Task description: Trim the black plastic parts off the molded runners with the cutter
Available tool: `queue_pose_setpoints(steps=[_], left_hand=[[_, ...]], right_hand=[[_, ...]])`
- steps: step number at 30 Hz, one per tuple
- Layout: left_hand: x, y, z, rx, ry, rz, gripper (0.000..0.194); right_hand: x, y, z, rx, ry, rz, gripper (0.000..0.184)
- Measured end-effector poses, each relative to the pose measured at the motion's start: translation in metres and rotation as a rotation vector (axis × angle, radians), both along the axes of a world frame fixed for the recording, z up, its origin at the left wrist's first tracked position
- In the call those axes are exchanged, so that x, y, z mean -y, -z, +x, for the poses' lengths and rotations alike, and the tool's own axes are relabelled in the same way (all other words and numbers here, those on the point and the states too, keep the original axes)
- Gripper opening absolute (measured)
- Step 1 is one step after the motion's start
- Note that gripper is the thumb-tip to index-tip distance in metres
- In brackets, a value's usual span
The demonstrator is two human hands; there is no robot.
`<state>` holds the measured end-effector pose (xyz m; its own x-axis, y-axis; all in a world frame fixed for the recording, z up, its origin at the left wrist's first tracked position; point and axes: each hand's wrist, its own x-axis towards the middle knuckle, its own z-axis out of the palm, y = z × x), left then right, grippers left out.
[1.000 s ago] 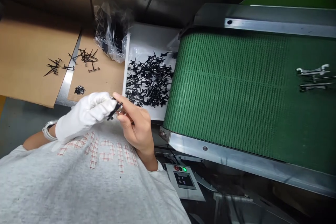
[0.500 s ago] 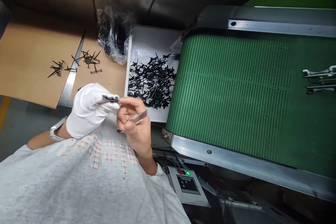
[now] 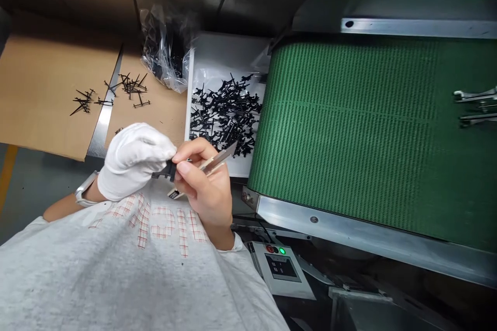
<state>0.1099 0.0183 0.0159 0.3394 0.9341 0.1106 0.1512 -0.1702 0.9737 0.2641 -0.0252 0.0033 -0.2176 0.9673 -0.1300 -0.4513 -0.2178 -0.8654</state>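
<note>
My left hand (image 3: 134,163), in a white glove, is closed around a small black plastic part (image 3: 165,171) in front of my chest. Most of that part is hidden by the glove and fingers. Bare and also closed, my right hand (image 3: 207,191) grips a slim utility knife (image 3: 212,164) across the palm. The knife's metal blade points up and to the right, and its beige end sticks out below my fingers. My right thumb and index fingertip touch the right end of the black part.
Beyond my hands a white tray (image 3: 229,41) holds a pile of black plastic pieces (image 3: 225,111). Several thin black sprues (image 3: 132,85) lie on cardboard (image 3: 42,93), near a clear plastic bag (image 3: 165,57). At right is a green conveyor belt (image 3: 341,129) with metal parts (image 3: 477,106), above a control box (image 3: 283,269).
The black part has tilted downward in my left fingers. My right thumb and index finger have closed on its end, and the knife has swung to show more of its length.
</note>
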Motion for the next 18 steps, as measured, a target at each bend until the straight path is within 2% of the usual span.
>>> queue_pose_setpoints(steps=[1, 2, 3, 5, 7, 10, 12, 14, 18], left_hand=[[0.003, 0.001, 0.0, 0.091, -0.024, 0.061, 0.019], [0.005, 0.0, -0.001, 0.175, -0.029, 0.055, 0.014], [0.007, -0.001, -0.002, 0.24, -0.01, -0.027, 0.013], [0.008, -0.007, -0.007, 0.289, 0.075, -0.343, 0.016], [0.008, -0.015, -0.013, 0.306, 0.158, -0.643, 0.027], [0.008, -0.023, -0.019, 0.34, 0.258, -0.871, 0.046], [0.009, -0.027, -0.018, 0.272, 0.346, -0.905, 0.048], [0.01, -0.03, -0.013, 0.184, 0.401, -0.862, 0.047], [0.012, -0.036, -0.005, 0.145, 0.339, -0.725, 0.048]], right_hand=[[0.001, 0.0, 0.001, 0.034, 0.012, 0.011, 0.035], [0.002, 0.0, 0.003, 0.077, 0.028, 0.025, 0.036], [0.003, -0.001, 0.005, 0.124, 0.048, 0.039, 0.036], [0.003, -0.002, 0.008, 0.211, 0.091, 0.063, 0.036], [0.002, -0.003, 0.011, 0.257, 0.12, 0.091, 0.033], [0.001, -0.005, 0.014, 0.284, 0.126, 0.156, 0.025], [0.0, -0.006, 0.015, 0.328, 0.118, 0.198, 0.022], [0.0, -0.007, 0.017, 0.368, 0.093, 0.231, 0.024], [0.003, -0.009, 0.023, 0.373, 0.054, 0.333, 0.051]])
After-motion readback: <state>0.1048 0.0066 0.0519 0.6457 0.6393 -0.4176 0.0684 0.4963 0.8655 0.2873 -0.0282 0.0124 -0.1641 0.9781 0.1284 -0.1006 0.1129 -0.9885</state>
